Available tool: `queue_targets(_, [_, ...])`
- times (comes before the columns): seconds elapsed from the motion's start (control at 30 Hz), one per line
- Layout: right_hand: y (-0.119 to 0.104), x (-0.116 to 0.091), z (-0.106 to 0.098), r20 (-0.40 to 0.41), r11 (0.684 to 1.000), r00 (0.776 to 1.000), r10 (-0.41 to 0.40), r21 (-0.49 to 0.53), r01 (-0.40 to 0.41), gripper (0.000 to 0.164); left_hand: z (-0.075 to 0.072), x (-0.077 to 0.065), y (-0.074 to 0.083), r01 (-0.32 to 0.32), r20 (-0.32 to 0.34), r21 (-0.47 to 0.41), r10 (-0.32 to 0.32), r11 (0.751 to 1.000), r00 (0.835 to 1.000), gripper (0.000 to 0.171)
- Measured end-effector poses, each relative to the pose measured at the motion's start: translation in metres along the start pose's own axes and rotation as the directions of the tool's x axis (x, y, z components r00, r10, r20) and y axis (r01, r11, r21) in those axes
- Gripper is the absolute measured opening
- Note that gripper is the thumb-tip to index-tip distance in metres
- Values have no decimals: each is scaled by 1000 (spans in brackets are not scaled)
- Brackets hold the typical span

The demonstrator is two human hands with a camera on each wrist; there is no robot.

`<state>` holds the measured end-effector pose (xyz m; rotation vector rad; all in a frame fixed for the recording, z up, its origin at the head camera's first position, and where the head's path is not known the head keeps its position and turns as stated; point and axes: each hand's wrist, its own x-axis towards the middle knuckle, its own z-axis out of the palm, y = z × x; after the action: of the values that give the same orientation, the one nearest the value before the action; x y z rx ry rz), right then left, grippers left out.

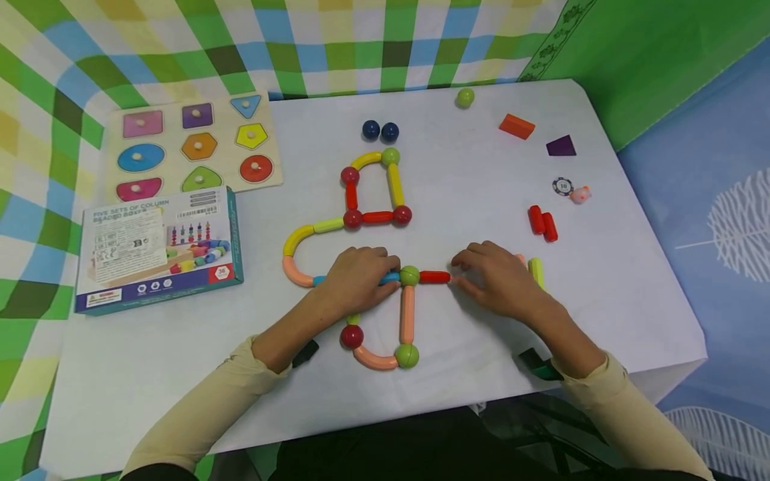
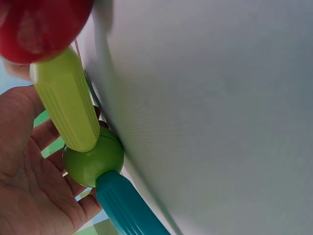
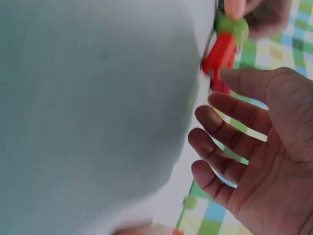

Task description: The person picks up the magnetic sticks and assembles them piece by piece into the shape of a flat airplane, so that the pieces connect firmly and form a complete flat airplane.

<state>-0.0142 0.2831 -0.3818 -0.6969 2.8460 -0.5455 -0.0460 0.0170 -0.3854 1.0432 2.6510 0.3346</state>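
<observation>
In the head view, my left hand (image 1: 359, 277) lies over a row of magnetic sticks and balls, thumb and fingers on either side of a blue stick (image 1: 392, 276). That stick meets a green ball (image 1: 410, 275), from which a red stick (image 1: 434, 276) points right and a peach stick (image 1: 408, 314) runs down. Under the left palm, the left wrist view shows another green ball (image 2: 95, 159) joining a lime stick (image 2: 68, 103) and a teal stick (image 2: 129, 208). My right hand (image 1: 499, 277) has its fingers loosely bent and spread, thumb tip right at the red stick's free end, holding nothing.
Above, more sticks and balls form a loop (image 1: 377, 217). Two dark blue balls (image 1: 380, 131) lie behind it. A shape puzzle board (image 1: 225, 123) and a boxed toy (image 1: 159, 247) occupy the left. Loose red sticks (image 1: 543, 224) and an orange block (image 1: 517, 126) are at right.
</observation>
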Motion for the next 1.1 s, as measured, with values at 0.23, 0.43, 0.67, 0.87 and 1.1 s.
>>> queue_targets(0.23, [0,3,5,14,998,998,-58,22,58,34,-2,-2,1,21,-2,13,-21,1000,1000,39])
queue_targets(0.43, [-10,8,10,27,998,998,-54,-38,55,30,-3,0,4,10,11,18,-10,1000,1000,41])
queue_targets(0.67, [-13,7,12,128,996,992,-3,-85,14,27,-5,-2,4,30,20,24,-31,999,999,41])
queue_targets(0.87, [-8,2,11,69,988,996,63,-142,-53,22,-4,-2,4,27,16,3,-27,1000,1000,41])
queue_targets(1.1, [5,3,6,-9,961,984,177,-216,-175,35,-4,-3,3,30,13,4,-31,1000,999,41])
